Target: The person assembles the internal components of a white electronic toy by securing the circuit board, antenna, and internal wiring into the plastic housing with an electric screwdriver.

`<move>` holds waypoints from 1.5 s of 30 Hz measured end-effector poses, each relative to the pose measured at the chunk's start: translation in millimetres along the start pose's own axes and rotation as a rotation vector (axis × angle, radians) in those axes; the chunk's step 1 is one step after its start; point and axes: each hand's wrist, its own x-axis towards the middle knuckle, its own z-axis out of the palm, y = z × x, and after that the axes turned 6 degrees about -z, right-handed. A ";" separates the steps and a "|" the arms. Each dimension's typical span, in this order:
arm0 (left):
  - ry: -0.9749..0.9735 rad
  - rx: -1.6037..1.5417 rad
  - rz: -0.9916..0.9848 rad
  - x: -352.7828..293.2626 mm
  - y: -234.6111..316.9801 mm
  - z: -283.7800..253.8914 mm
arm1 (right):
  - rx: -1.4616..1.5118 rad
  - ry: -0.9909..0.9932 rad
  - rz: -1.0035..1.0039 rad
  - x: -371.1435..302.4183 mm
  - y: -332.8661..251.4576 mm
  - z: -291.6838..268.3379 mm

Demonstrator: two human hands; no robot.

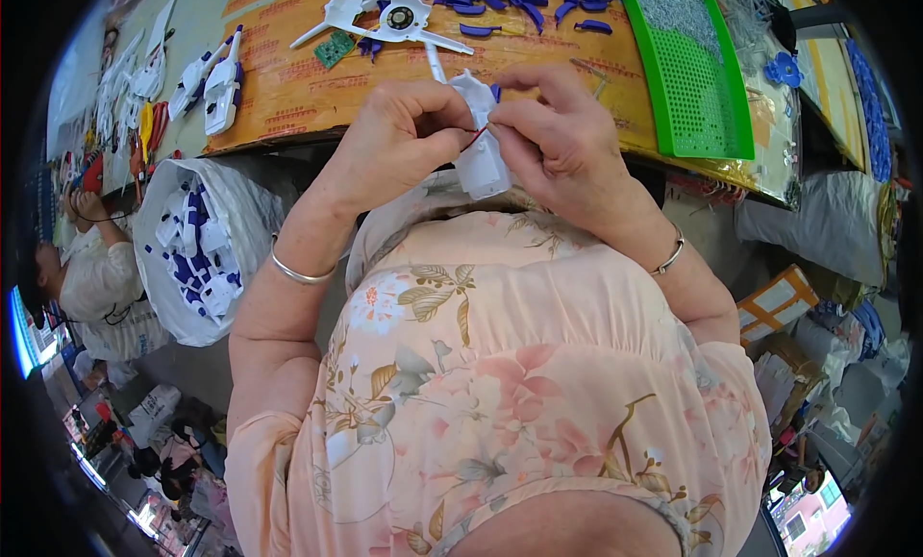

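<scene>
A white plastic housing (483, 165) is tilted between my hands at the table's near edge, with a thin white handle reaching away from it. My left hand (409, 139) is closed at its left side, thumb and forefinger pinched together. From the right, my right hand (562, 139) is closed too, its fingertips meeting over the housing. A short red wire (478, 134) runs between the two pinches. Its ends are hidden by my fingers. Just beyond lies a white shell part (370, 11) with a round black piece, and beside it a small green circuit board (334, 49).
Several purple plastic pieces (478, 30) lie at the far side. A green perforated tray (707, 124) with small metal parts stands right. Assembled white-and-purple units (223, 96) lie left, near screwdrivers (146, 134). A white sack (159, 259) of parts stands below. Another person (91, 259) sits far left.
</scene>
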 end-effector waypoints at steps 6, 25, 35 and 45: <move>0.159 0.333 0.282 -4.4 8.4 11.3 | 0.047 -0.074 -0.056 -4.2 5.0 0.6; 0.212 0.846 0.838 -0.8 3.1 18.3 | 0.648 -0.316 0.286 -0.1 32.4 3.1; 0.087 0.855 0.742 4.6 -4.8 13.0 | 0.861 -0.195 0.539 -7.7 26.9 8.9; 0.360 0.977 0.604 7.9 -9.8 14.3 | 0.292 -0.023 0.170 -0.8 8.6 -5.5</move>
